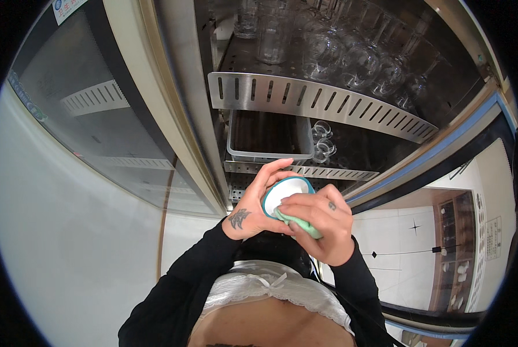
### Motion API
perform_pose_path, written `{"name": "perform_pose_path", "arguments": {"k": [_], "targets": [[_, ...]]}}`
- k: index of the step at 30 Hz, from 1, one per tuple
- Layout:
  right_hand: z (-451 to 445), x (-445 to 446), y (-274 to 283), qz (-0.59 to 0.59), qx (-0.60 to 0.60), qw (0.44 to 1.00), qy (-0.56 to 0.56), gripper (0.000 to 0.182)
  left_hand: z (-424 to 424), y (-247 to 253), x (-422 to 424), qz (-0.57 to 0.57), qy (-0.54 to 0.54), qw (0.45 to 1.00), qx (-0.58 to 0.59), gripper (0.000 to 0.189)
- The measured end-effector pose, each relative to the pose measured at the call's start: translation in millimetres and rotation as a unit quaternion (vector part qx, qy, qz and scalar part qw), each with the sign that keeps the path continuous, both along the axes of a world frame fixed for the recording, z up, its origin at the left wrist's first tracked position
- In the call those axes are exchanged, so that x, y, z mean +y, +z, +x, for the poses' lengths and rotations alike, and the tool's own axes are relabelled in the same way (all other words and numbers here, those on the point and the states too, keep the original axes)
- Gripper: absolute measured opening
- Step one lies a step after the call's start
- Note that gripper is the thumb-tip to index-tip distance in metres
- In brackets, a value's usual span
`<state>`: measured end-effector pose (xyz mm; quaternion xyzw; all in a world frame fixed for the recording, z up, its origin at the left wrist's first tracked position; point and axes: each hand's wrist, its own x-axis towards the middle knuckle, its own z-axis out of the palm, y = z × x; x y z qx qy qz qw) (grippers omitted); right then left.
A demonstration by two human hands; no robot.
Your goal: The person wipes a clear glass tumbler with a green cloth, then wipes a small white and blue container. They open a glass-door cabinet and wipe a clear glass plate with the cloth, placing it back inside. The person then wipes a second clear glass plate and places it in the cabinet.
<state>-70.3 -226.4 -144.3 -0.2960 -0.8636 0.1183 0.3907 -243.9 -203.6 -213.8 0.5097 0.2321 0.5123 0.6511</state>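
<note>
My left hand (252, 206) holds a small round bowl (290, 191), white inside with a teal rim, its opening tilted up towards the camera. In my right hand (324, 221) is a light green cloth (301, 224), with the fingertips pressing part of it against the inside of the bowl near the rim. Both hands are close together in front of my body, before the lower shelves of an open cabinet. The outside and base of the bowl are mostly hidden by my hands.
Clear stemmed glasses (358, 60) stand on the upper metal shelf (319, 102) ahead. Below are a clear plastic tub (270, 132) and small glass cups (324, 141). Glass cabinet doors (107, 104) stand open at left and right (415, 243).
</note>
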Motion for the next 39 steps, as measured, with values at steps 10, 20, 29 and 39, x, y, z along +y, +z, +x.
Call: {"name": "perform_pose_path", "arguments": {"k": [10,20,29,39], "targets": [[6,2,-16,-0.092,0.151,0.978,-0.110,0.026,-18,5,0,-0.055,-0.157,0.985,-0.053,0.099],[18,4,-14,-0.053,0.084,0.995,-0.013,0.039,-8,6,5,-0.082,-0.104,0.991,-0.002,0.107],[55,22,-14,-0.205,0.195,0.959,-0.011,0.041,42,9,15,-0.205,-0.193,0.952,-0.119,0.126],[78,38,6,0.012,0.082,0.996,-0.044,0.033,94,7,2,-0.056,0.078,0.993,-0.070,0.081]]}}
